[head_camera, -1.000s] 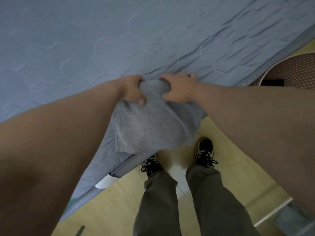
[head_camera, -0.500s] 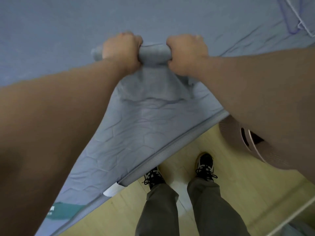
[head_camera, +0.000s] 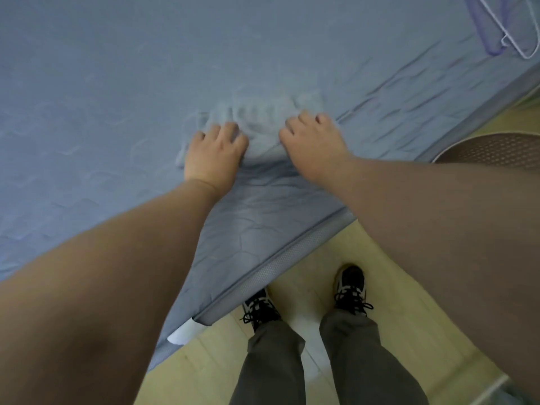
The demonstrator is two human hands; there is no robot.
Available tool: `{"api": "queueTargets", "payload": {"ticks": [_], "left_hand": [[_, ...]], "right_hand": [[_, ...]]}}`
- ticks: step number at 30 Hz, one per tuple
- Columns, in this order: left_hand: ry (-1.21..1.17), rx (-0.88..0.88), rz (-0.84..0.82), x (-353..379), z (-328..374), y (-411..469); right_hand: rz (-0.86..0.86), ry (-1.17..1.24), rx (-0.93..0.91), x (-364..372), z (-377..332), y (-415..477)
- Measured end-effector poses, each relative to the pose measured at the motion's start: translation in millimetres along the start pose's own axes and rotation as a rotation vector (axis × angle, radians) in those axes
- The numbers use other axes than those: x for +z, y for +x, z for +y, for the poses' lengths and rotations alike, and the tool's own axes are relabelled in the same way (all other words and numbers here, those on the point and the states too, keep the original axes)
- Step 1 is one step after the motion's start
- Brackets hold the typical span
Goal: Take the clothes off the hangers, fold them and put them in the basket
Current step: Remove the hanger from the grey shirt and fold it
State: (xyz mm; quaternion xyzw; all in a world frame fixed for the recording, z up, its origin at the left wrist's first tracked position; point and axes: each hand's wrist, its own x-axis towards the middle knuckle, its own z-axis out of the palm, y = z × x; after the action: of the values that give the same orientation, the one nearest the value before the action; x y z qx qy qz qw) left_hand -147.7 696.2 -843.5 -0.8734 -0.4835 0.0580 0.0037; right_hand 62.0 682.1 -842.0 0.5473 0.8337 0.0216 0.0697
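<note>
You are in the folding step: the grey garment [head_camera: 263, 124] lies bunched on the bed [head_camera: 117, 83], a little way in from the edge nearest you, and not yet in the basket [head_camera: 496, 147], which stands on the floor [head_camera: 380, 273] off to your right beside the bed. Your left grip [head_camera: 214, 154] sits on the garment's near-left end and your right grip [head_camera: 311, 144] on its near-right end. On both, the fingers curl down into the cloth and are closed on it rather than spread flat, though the thumbs are hidden and the picture is blurred. The garment is a loose, rippled bundle, not a tidy rectangle. Its long axis runs from lower left to upper right in your view, roughly along the bed's edge, and you cannot tell which end is collar and which is hem. The next move probably calls for letting go, flattening the cloth outward along that axis so the ripples between your grips go, then doubling it over into a compact shape before carrying it right to the basket. At the far right corner of the bed a white wire hanger [head_camera: 503, 39] lies on a purple cloth [head_camera: 479, 21], which looks like more work waiting.
</note>
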Motion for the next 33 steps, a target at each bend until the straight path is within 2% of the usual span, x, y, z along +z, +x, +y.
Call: {"api": "queueTargets", "payload": {"ticks": [2,3,7,9,14,17,20,23,26,29,33], "left_hand": [[-0.030,0.017,-0.219,25,17,-24],[-0.032,0.013,-0.276,34,23,-34],[-0.019,-0.006,-0.335,45,36,-54],[-0.027,0.006,-0.371,42,37,-57],[-0.198,-0.003,-0.588,25,39,-65],[-0.318,-0.064,-0.735,12,36,-52],[-0.420,-0.183,-0.729,0,20,-16],[-0.519,-0.357,-0.601,-10,1,19],[-0.464,-0.401,-0.505,-6,-6,41],[-0.377,-0.396,-0.514,15,-7,50],[-0.475,-0.413,-0.606,52,-1,49]], "right_hand": [[-0.274,0.058,-0.061,27,-19,-25],[-0.336,0.088,-0.061,37,-27,-37],[-0.272,0.168,-0.001,50,-46,-68],[-0.303,0.179,0.014,42,-48,-77],[-0.611,0.228,-0.057,18,-55,-89],[-0.706,0.320,-0.046,0,-48,-84],[-0.661,0.405,0.099,-15,-25,-59],[-0.508,0.437,0.301,-16,-1,-28],[-0.418,0.388,0.361,-4,12,-3],[-0.448,0.336,0.368,17,15,9],[-0.603,0.440,0.387,54,7,8]]}}
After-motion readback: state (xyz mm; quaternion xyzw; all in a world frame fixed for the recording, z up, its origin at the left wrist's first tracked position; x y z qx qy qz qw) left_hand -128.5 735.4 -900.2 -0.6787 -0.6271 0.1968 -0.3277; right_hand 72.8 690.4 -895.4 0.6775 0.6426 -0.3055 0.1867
